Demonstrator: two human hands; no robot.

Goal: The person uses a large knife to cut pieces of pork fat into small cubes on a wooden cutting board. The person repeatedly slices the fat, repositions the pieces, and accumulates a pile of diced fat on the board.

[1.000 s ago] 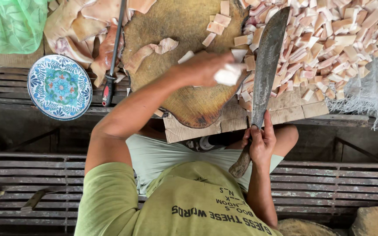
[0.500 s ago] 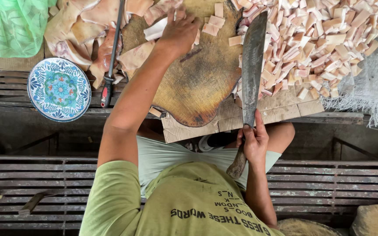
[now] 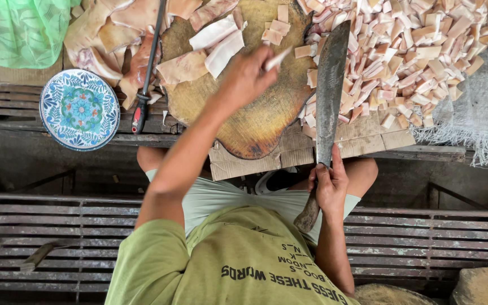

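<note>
Cutting pork strips on a round block, cleaver in one hand, a strip in the other.

My left hand (image 3: 244, 76) is closed around a pale strip of meat (image 3: 278, 58) over the round wooden chopping block (image 3: 255, 118); my right hand (image 3: 330, 186) is clamped on the handle of the cleaver (image 3: 330, 90), whose blade lies flat along the block's right edge; larger slabs of pork (image 3: 213, 42) lie at the block's far side; a heap of cut cubes (image 3: 419, 51) spreads right of the blade on cardboard (image 3: 362, 144); the slatted wooden surface (image 3: 24, 101) carries a blue patterned plate (image 3: 79, 110), with a red-handled sharpening steel (image 3: 145, 73) just beside it and a green bag (image 3: 12, 28) beyond.
</note>
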